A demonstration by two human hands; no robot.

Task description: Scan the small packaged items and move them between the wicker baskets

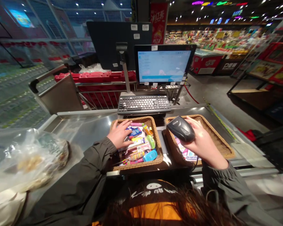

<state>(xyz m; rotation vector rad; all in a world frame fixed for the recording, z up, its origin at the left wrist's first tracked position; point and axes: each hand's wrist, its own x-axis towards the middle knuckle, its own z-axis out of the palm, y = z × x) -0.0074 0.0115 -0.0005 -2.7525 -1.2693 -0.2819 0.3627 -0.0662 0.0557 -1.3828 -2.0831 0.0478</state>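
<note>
My left hand [119, 133] reaches into the left wicker basket [159, 150] and lies on several small colourful packets [141, 146], fingers spread over them. My right hand [199, 142] is closed round a black handheld barcode scanner [181, 128], held above the right wicker basket [223, 146], which holds a few pink and blue packets [186, 153]. Both baskets stand on a steel checkout counter [85, 125], side by side in front of me.
A grey keyboard [143, 104] and a lit till screen [163, 65] stand just behind the baskets. A clear plastic bag of goods [28, 160] lies at the left. Red shopping baskets [99, 78] are stacked behind the counter. An open aisle runs at the right.
</note>
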